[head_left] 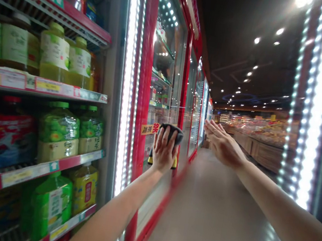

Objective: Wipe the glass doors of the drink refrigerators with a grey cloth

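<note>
My left hand (163, 149) reaches forward, its fingers bent over a dark grey cloth (178, 136). The cloth appears pressed against a clear glass door pane, though the contact itself is hard to make out. Just behind that hand shows a yellow-and-black piece (174, 163), mostly hidden. To the right, my right hand (225, 145) is stretched out with straight fingers and holds nothing. It seems to be at the same glass, but whether the palm touches it I cannot tell.
On the left, an open cooler's shelves (31, 168) hold several bottles, including green-capped jugs (60, 132). Bright LED strips (128, 76) run upright beside them. Red-framed glass coolers (184, 80) line the aisle floor (195, 217). Produce stands (261, 140) appear farther back on the right.
</note>
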Available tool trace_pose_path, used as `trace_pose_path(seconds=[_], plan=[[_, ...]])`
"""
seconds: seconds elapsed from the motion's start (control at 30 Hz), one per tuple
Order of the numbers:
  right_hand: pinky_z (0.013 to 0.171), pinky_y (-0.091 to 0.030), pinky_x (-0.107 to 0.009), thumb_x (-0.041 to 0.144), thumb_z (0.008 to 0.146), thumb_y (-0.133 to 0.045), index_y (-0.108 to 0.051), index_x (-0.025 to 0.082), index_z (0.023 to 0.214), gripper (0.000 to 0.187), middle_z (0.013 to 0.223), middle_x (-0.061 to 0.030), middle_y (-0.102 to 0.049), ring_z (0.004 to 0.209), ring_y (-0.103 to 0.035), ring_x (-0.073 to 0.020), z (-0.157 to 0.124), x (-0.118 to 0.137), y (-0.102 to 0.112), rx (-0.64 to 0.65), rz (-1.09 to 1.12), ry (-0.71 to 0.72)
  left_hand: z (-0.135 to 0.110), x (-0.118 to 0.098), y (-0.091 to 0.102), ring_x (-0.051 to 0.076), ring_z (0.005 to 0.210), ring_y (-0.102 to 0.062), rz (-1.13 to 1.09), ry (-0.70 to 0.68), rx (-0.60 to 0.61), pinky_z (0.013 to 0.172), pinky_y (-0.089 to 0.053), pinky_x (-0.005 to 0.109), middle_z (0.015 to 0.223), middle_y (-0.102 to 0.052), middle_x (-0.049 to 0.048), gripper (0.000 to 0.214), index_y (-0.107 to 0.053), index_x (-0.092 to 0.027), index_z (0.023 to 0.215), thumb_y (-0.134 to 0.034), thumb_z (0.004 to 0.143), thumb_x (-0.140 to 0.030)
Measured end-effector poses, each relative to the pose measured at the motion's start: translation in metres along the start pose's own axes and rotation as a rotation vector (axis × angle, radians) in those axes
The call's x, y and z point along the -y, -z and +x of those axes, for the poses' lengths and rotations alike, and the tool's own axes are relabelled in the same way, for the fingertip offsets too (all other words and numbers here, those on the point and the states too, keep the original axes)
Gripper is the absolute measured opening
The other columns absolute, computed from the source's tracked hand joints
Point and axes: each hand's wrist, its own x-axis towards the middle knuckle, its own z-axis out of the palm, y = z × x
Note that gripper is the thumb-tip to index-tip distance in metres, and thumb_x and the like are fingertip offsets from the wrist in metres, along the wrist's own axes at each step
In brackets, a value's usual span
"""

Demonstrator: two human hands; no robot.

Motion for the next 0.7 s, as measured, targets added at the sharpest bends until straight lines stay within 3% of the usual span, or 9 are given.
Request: trace_pose_path(seconds=[0.07,0.17,0.23,0.3,0.4,0.47,0.53,0.63,0.7], plan=[[0.121,-0.042,-0.047,0.008,0.097,-0.043,-0.046,0.014,0.153,0.056,0.154,-0.0135,-0.050,0.147,-0.042,-0.0255,-0.008,-0.007,0.008,-0.026,0.000,0.068,0.040,-0.007,-0.009,0.032,0.157,-0.020,0.001,0.165,-0.084,0.126,-0.024,0.061,0.167,-0.032,0.0111,0.058,-0.037,-0.023,0.158,-0.049,0.101,-0.028],[0.120,-0.044,-0.048,0.007,0.097,-0.047,-0.046,0.016,0.152,0.056,0.147,-0.0128,-0.058,0.142,-0.050,-0.0254,-0.031,-0.013,0.020,-0.081,-0.061,0.127,0.073,-0.032,-0.020,0.031,0.158,-0.018,-0.014,0.117,-0.099,0.127,-0.021,0.059,0.168,-0.030,0.0085,0.059,-0.035,-0.025,0.158,-0.047,0.101,-0.029],[0.119,-0.045,-0.049,0.007,0.097,-0.049,-0.044,0.018,0.154,0.059,0.145,-0.0117,-0.060,0.138,-0.054,-0.0252,-0.049,-0.014,0.027,-0.090,-0.086,0.136,0.060,-0.047,-0.022,0.030,0.158,-0.018,-0.016,-0.013,-0.049,0.128,-0.022,0.056,0.167,-0.032,0.0077,0.059,-0.037,-0.025,0.158,-0.050,0.100,-0.030],[0.119,-0.046,-0.049,0.007,0.097,-0.051,-0.040,0.020,0.156,0.061,0.146,-0.0109,-0.059,0.137,-0.055,-0.0251,-0.065,-0.015,0.034,-0.077,-0.097,0.139,0.025,-0.054,-0.019,0.030,0.158,-0.020,-0.018,-0.151,0.019,0.128,-0.024,0.054,0.166,-0.035,0.0076,0.062,-0.038,-0.025,0.157,-0.055,0.098,-0.031],[0.118,-0.046,-0.050,0.006,0.097,-0.051,-0.034,0.021,0.159,0.066,0.147,-0.0107,-0.058,0.139,-0.053,-0.0250,-0.080,-0.016,0.043,-0.041,-0.108,0.149,-0.027,-0.047,-0.010,0.028,0.156,-0.026,-0.036,-0.317,0.106,0.128,-0.026,0.049,0.163,-0.041,0.0056,0.066,-0.039,-0.028,0.157,-0.061,0.094,-0.030],[0.118,-0.046,-0.050,0.005,0.097,-0.051,-0.031,0.022,0.160,0.068,0.148,-0.0108,-0.057,0.140,-0.051,-0.0250,-0.084,-0.017,0.048,-0.031,-0.110,0.147,-0.034,-0.038,-0.007,0.027,0.155,-0.029,-0.047,-0.332,0.120,0.128,-0.026,0.048,0.162,-0.042,0.0056,0.067,-0.039,-0.029,0.157,-0.062,0.093,-0.030],[0.119,-0.045,-0.051,0.004,0.096,-0.052,-0.031,0.023,0.160,0.070,0.149,-0.0107,-0.056,0.141,-0.050,-0.0252,-0.085,-0.019,0.052,-0.040,-0.108,0.136,-0.011,-0.037,-0.011,0.028,0.155,-0.028,-0.041,-0.206,0.055,0.127,-0.025,0.051,0.163,-0.040,0.0069,0.065,-0.039,-0.029,0.157,-0.059,0.095,-0.029],[0.120,-0.043,-0.053,0.003,0.095,-0.052,-0.031,0.023,0.160,0.071,0.151,-0.0110,-0.054,0.143,-0.048,-0.0259,-0.085,-0.020,0.054,-0.063,-0.101,0.104,0.052,-0.055,-0.025,0.030,0.157,-0.023,-0.042,0.043,-0.101,0.127,-0.023,0.056,0.166,-0.034,0.0086,0.062,-0.036,-0.026,0.158,-0.052,0.098,-0.029],[0.120,-0.042,-0.054,0.003,0.095,-0.053,-0.032,0.022,0.159,0.070,0.152,-0.0115,-0.052,0.144,-0.047,-0.0262,-0.087,-0.020,0.053,-0.077,-0.098,0.079,0.086,-0.076,-0.034,0.031,0.157,-0.022,-0.061,0.045,-0.127,0.128,-0.021,0.056,0.166,-0.034,0.0082,0.060,-0.038,-0.025,0.157,-0.050,0.099,-0.029]])
